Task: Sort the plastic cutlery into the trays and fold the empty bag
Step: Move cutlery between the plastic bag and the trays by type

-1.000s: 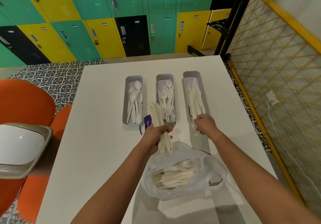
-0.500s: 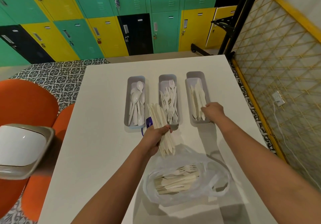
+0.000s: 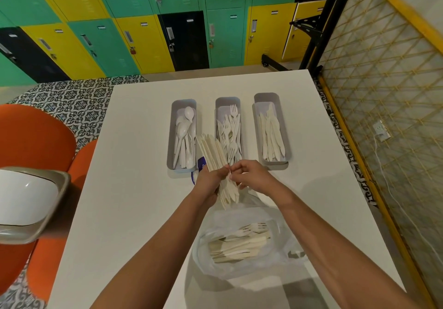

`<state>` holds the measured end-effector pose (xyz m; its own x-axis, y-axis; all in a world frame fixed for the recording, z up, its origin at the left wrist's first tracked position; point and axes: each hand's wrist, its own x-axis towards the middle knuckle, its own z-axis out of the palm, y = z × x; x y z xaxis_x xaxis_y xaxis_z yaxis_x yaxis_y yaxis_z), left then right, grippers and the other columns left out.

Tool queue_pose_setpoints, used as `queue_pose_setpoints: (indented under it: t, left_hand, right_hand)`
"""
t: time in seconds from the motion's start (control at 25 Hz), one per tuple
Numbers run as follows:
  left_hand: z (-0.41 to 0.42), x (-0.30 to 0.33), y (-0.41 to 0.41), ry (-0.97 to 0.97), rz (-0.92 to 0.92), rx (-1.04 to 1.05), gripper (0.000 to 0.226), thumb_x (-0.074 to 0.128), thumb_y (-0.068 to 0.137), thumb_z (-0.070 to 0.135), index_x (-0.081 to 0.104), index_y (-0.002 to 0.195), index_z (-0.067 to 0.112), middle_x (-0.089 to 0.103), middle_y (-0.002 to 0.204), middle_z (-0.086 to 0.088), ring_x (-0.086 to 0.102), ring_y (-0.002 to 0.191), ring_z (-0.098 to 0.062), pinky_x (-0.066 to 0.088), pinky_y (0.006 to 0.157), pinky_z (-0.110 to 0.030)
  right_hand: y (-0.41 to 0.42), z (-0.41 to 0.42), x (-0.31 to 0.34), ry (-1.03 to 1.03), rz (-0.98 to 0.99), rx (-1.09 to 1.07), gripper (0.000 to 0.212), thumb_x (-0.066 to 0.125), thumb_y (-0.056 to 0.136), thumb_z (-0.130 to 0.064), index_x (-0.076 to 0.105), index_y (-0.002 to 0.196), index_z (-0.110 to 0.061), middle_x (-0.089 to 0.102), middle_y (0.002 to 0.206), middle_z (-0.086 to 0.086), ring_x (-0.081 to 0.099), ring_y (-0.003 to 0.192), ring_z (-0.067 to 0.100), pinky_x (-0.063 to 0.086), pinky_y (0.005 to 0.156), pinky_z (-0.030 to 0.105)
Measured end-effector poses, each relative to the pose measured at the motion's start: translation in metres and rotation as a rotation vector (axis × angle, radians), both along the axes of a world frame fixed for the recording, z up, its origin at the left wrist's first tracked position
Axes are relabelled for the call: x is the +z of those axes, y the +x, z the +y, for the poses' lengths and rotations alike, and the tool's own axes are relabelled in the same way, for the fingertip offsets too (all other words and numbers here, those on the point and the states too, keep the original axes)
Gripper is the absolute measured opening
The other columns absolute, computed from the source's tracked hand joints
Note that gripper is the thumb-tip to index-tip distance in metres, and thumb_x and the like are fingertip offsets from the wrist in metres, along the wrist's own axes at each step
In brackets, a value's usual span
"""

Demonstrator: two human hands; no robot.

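Lockers (image 3: pixel 148 35) in green, yellow and black lined the far wall behind a white table (image 3: pixel 134 201) where the sorting was laid out. Above the table's middle, the left hand (image 3: pixel 211 181) gripped a fanned bundle of plastic knives (image 3: pixel 217 162), fingers curled round their lower part, the blades pointing up and away over the gap between two trays. The right hand (image 3: pixel 251 174) met the bundle from the right, its fingertips (image 3: pixel 231 176) pinching at the edge of the knives just beside the left thumb. Beyond the hands three grey trays stood side by side, apart from one another: the left tray (image 3: pixel 173 131) held spoons (image 3: pixel 185 133), the middle tray (image 3: pixel 227 100) held forks (image 3: pixel 231 133), and the right tray (image 3: pixel 286 136) held knives (image 3: pixel 272 136) lying lengthwise. A bit of purple packaging (image 3: pixel 199 162) showed on the table between the left tray and the left hand. Nearer the person, below the hands, a clear plastic bag (image 3: pixel 278 248) lay open on the table with more cutlery (image 3: pixel 237 244) inside, forks on top of a flat stack. To the left of the table were an orange seat (image 3: pixel 33 136) and a white bin lid with a beige rim (image 3: pixel 26 201); to the right stood a yellow-framed lattice screen (image 3: pixel 383 93).
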<state>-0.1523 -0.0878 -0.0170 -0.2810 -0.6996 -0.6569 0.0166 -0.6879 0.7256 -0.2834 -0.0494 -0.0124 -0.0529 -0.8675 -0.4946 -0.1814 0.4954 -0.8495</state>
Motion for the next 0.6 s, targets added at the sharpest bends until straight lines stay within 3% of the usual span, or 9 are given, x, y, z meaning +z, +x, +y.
queue_pose_setpoints:
  t: [0.28, 0.44, 0.6]
  left_hand:
    - [0.005, 0.0, -0.001, 0.046, -0.04, 0.0, 0.038, 0.057, 0.09, 0.005, 0.052, 0.128, 0.006, 0.064, 0.117, -0.018, 0.063, 0.1, -0.033, 0.053, 0.087, -0.045]
    - [0.004, -0.003, -0.005, 0.088, -0.062, 0.015, 0.043, 0.058, 0.09, 0.008, 0.049, 0.132, 0.007, 0.063, 0.121, -0.017, 0.062, 0.107, -0.034, 0.05, 0.093, -0.047]
    - [0.002, -0.001, -0.007, 0.118, -0.055, 0.055, 0.037, 0.056, 0.092, 0.007, 0.052, 0.129, 0.005, 0.063, 0.12, -0.016, 0.064, 0.091, -0.025, 0.053, 0.074, -0.034]
  right_hand:
    - [-0.008, 0.004, 0.003, 0.092, -0.07, 0.006, 0.022, 0.056, 0.087, 0.004, 0.062, 0.107, -0.003, 0.06, 0.077, 0.007, 0.062, 0.066, 0.013, 0.054, 0.054, 0.019]
    - [-0.014, 0.004, 0.001, 0.109, 0.007, -0.019, 0.01, 0.055, 0.089, -0.001, 0.063, 0.09, -0.008, 0.065, 0.086, 0.007, 0.063, 0.075, 0.018, 0.056, 0.063, 0.028]
    - [-0.026, 0.003, -0.011, 0.163, 0.052, -0.094, 0.021, 0.049, 0.095, -0.013, 0.052, 0.073, -0.014, 0.05, 0.07, 0.005, 0.053, 0.064, 0.02, 0.052, 0.068, 0.039]
